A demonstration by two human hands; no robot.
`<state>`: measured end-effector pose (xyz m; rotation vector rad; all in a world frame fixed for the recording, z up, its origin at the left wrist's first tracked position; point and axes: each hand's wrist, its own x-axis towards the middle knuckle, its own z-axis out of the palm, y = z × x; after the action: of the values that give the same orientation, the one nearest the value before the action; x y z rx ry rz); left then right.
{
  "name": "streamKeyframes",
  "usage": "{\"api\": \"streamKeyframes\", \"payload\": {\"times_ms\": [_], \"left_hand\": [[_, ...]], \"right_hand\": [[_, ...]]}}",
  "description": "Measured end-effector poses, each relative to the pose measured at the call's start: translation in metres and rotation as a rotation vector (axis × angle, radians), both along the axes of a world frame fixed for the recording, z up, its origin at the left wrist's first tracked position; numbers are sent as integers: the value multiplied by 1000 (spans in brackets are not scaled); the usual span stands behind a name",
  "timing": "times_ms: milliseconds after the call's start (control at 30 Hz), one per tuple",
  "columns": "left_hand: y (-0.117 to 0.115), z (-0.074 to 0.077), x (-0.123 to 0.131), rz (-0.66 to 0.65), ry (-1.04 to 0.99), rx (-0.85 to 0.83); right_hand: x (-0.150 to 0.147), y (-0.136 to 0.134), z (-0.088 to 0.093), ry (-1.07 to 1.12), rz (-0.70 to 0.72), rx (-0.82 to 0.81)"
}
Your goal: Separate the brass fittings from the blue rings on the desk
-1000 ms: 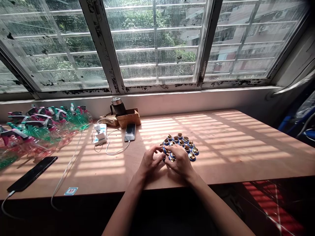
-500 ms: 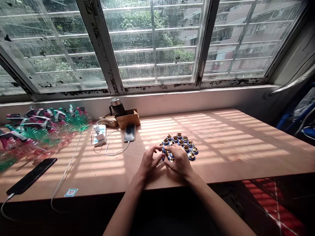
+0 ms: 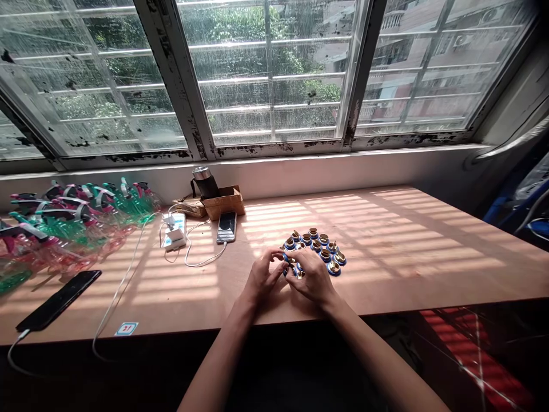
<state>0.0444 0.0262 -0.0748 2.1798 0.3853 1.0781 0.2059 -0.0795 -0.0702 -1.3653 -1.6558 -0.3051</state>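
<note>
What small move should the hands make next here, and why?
Probably set the small gold-and-blue piece they seem to pinch down beside the cluster of similar pieces: the left hand and right hand meet over it at the cluster's edge.

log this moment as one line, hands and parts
left hand | right hand | both at blue-and-brass round parts | wooden table

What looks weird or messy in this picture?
The window frame looks damaged: black, flaky patches run along it, as if the paint is peeling. The pink and green spray bottles also lie in a jumbled heap on the table.
</note>
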Motion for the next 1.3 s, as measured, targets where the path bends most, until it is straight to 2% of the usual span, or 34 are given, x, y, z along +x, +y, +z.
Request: {"api": "streamKeyframes", "payload": {"times_ms": [167, 467, 633, 800, 1300], "left_hand": [[2, -1, -2, 28, 33, 54], [-1, 2, 0, 46, 55, 9], [-1, 5, -1, 44, 48, 14], [0, 2, -1, 31, 43, 10], [0, 0, -2, 25, 22, 13]], "right_hand": [[1, 1, -4, 43, 38, 29], [-3, -1, 1, 17, 13, 30], [-2, 0, 2, 38, 45, 23], [-1, 0, 2, 84, 100, 25], [-3, -1, 2, 54, 105, 45]]}}
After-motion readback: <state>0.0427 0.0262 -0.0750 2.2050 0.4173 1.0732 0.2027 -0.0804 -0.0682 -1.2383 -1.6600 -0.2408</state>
